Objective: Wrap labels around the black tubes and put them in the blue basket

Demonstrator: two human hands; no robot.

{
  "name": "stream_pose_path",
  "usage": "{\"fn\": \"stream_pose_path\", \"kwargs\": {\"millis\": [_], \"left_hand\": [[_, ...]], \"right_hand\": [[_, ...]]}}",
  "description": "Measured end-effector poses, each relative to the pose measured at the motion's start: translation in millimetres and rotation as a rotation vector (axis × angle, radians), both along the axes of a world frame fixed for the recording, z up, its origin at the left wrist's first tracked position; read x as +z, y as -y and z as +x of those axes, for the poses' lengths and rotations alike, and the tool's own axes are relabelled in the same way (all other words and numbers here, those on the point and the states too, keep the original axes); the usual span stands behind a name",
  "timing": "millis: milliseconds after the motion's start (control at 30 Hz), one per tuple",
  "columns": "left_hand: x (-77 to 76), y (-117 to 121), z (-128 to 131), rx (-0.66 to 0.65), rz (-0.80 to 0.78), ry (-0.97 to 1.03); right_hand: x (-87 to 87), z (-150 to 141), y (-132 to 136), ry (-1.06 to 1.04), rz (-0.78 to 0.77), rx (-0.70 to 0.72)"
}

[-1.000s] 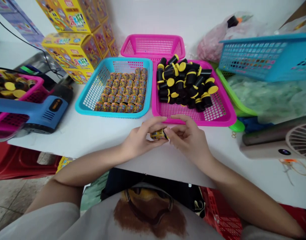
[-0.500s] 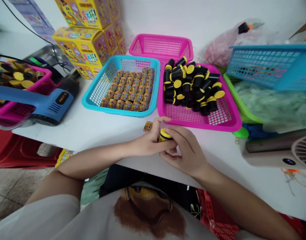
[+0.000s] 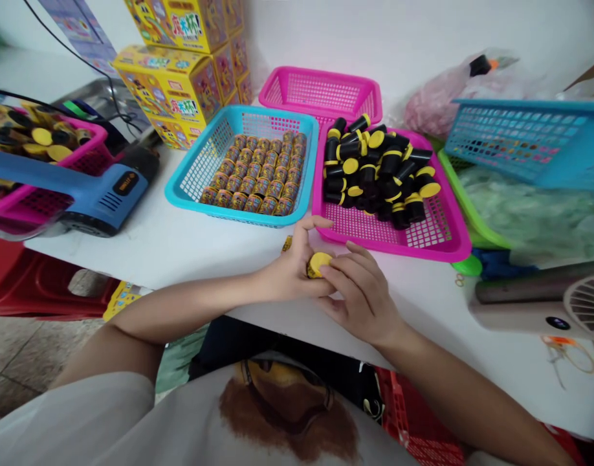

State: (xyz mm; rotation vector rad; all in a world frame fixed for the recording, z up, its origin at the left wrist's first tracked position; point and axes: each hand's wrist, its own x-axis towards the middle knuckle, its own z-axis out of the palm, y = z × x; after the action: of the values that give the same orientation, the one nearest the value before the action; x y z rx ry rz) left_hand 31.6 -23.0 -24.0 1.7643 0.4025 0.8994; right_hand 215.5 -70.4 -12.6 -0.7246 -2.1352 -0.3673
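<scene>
A person's left hand and right hand hold a black cylinder with a yellow cap over a white worktop, the round cap facing up and the body mostly hidden. The left fingers curl beneath it, with the thumb raised apart; the right fingers sit together, their tips pressed against the cap's edge. A small yellow printed scrap lies on the worktop beside the left thumb. Just ahead, a magenta basket carries a loose heap of yellow-capped black cylinders, while a turquoise basket holds neat rows of printed capsules. A blue heat gun rests at left, before stacked yellow boxes.
</scene>
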Motion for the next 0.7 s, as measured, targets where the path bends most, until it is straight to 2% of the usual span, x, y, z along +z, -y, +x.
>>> {"fn": "stream_pose_path", "kwargs": {"millis": [167, 300, 367, 433, 467, 533, 600, 700], "left_hand": [[-1.8, -10, -9, -0.124, 0.071, -0.002], [5.1, -10, -8, -0.276, 0.109, 0.018], [19.9, -5, -8, -0.167, 0.21, 0.024], [42.5, -2, -13, 0.06, 0.3, -0.086], [55.4, -3, -17, 0.153, 0.328, -0.16], [81.2, -17, -30, 0.246, 0.342, -0.265], [103.3, -49, -43, 0.319, 0.359, -0.319], [123.6, -126, -55, 0.552, 0.405, -0.414]], "right_hand": [[7.2, 4, 4, 0.041, 0.044, 0.14], [5.6, 1, 7, 0.011, 0.077, 0.116], [6.8, -1, 7, 0.009, 0.103, 0.065], [12.0, -1, 4, -0.009, 0.107, -0.003], [15.9, 2, 1, -0.03, 0.098, -0.048], [24.7, 16, -13, -0.079, 0.054, -0.163], [31.2, 42, -37, -0.107, -0.042, -0.316], [29.4, 91, -84, -0.067, -0.329, -0.613]]}}
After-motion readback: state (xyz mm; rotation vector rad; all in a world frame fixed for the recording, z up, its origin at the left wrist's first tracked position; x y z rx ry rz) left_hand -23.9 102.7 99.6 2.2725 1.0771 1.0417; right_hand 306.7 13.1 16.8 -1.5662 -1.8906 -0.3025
